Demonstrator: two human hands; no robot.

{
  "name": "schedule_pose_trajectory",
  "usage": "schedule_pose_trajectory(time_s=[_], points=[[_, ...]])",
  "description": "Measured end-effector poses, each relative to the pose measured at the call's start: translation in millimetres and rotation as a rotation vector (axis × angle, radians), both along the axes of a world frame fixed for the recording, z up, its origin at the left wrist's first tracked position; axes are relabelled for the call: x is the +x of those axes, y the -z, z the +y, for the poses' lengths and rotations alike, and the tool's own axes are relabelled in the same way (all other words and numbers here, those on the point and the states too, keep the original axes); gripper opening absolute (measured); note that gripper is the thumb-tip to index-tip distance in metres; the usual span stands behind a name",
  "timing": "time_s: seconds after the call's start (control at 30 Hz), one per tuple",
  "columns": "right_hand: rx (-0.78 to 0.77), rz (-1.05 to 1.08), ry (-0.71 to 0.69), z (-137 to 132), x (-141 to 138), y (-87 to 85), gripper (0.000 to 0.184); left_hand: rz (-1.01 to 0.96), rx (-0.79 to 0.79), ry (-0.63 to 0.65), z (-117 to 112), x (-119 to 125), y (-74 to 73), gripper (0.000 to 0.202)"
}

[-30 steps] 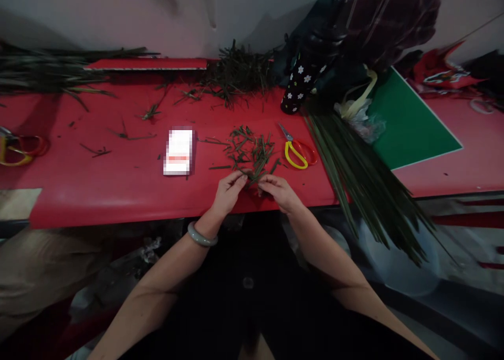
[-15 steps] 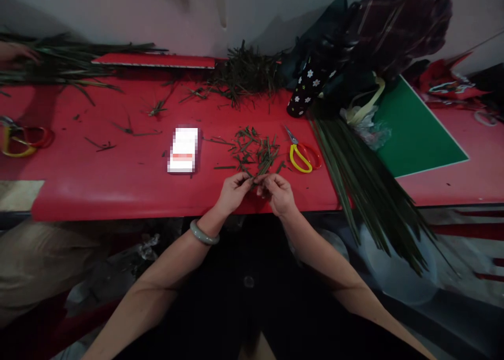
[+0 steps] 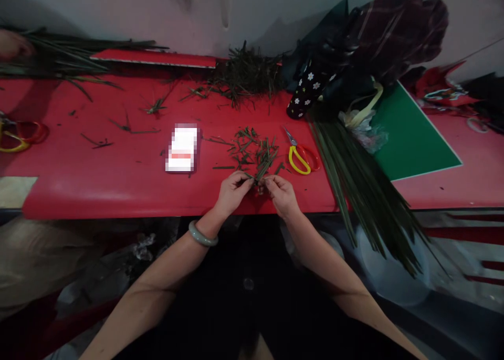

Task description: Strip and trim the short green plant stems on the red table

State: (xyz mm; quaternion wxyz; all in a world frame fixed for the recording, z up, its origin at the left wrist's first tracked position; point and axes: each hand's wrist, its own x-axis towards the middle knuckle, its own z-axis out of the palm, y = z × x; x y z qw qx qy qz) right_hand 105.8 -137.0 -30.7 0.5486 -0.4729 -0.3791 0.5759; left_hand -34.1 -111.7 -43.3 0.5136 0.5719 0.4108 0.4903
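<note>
My left hand [image 3: 234, 193] and my right hand [image 3: 282, 194] meet over the front of the red table, thumbs and fingertips pinched together. Between them is a small dark green leaf strip [image 3: 256, 181], mostly covered by the fingers. Just beyond the fingertips lies a loose heap of cut leaf pieces [image 3: 252, 149]. Scissors [image 3: 301, 158] with one yellow and one red handle rest to the right of the heap, blades pointing away from me. A phone [image 3: 182, 148] with a lit, blurred screen lies left of the heap.
Long green leaves [image 3: 354, 181] hang over the table's front edge at right, beside a green board [image 3: 421, 139]. A black flowered bottle [image 3: 309, 90] stands behind them. Leaf scraps [image 3: 252, 74] pile up near the wall. Another person's hand [image 3: 13, 45] and more scissors [image 3: 18, 134] are at far left.
My fingertips have shifted slightly around the leaf strip, with the right fingers drawn a little away from the left. The other person's hand at far left has moved slightly.
</note>
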Motion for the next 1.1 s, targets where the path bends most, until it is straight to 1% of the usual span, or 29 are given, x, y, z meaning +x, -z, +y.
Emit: schedule_pose_trajectory(time_s=[0.1, 0.27, 0.33, 0.43, 0.53, 0.6, 0.67, 0.73, 0.83, 0.93, 1.03, 1.1], points=[[0.000, -0.040, 0.004, -3, 0, 0.9, 0.026, 0.017, 0.093, -0.040, -1, 0, -0.6, 0.009], [0.005, -0.215, -0.035, -3, -3, 0.6, 0.020, 0.026, 0.156, -0.052, -3, -1, 0.1, 0.005], [0.000, -0.308, -0.056, -2, -2, 1.0, 0.020, 0.071, 0.202, -0.044, -4, 0, -0.3, 0.004], [0.041, -0.498, -0.086, -2, -1, 2.4, 0.016, 0.134, 0.269, -0.009, -6, 0, -2.1, 0.005], [0.065, -0.625, -0.068, -2, 1, 2.3, 0.010, 0.173, 0.271, 0.012, -6, 1, -3.7, 0.008], [0.041, -0.588, -0.063, -2, 2, 0.9, 0.010, 0.199, 0.248, 0.034, -5, 1, -3.7, 0.014], [0.023, -0.487, -0.073, -2, 3, -0.7, 0.012, 0.242, 0.234, 0.075, -3, 1, -2.7, 0.020], [0.022, -0.406, -0.083, -2, 4, -1.5, 0.012, 0.294, 0.234, 0.105, -3, 2, -1.2, 0.020], [0.013, -0.389, -0.085, -1, 7, -0.4, 0.011, 0.332, 0.222, 0.056, -4, 4, 0.1, 0.012], [-0.009, -0.406, -0.083, 1, 8, 1.3, 0.011, 0.311, 0.190, -0.009, -6, 5, -0.8, 0.007], [-0.037, -0.336, -0.109, 2, 8, 1.3, 0.011, 0.261, 0.154, -0.035, -7, 4, -2.5, 0.008], [-0.059, -0.252, -0.118, 2, 9, 0.9, 0.011, 0.237, 0.129, 0.005, -6, 4, -3.6, 0.017]])
